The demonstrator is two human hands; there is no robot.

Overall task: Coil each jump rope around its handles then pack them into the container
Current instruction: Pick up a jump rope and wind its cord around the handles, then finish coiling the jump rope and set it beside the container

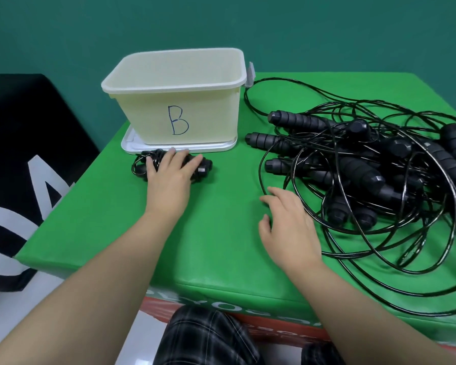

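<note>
A coiled black jump rope [203, 165] lies on the green mat just in front of the cream container [178, 106] marked "B". My left hand [170, 177] rests on top of this bundle with its fingers spread over it. My right hand [287, 222] hovers low over the mat with relaxed fingers and holds nothing. It sits at the left edge of a tangled pile of black jump ropes [366, 167], whose several foam handles lie among loose cord loops. The container looks empty inside.
The container stands on its white lid [132, 147] at the back of the green mat [221, 246]. Loose cord loops reach the mat's front right edge. A black banner [24, 154] lies to the left, below the mat.
</note>
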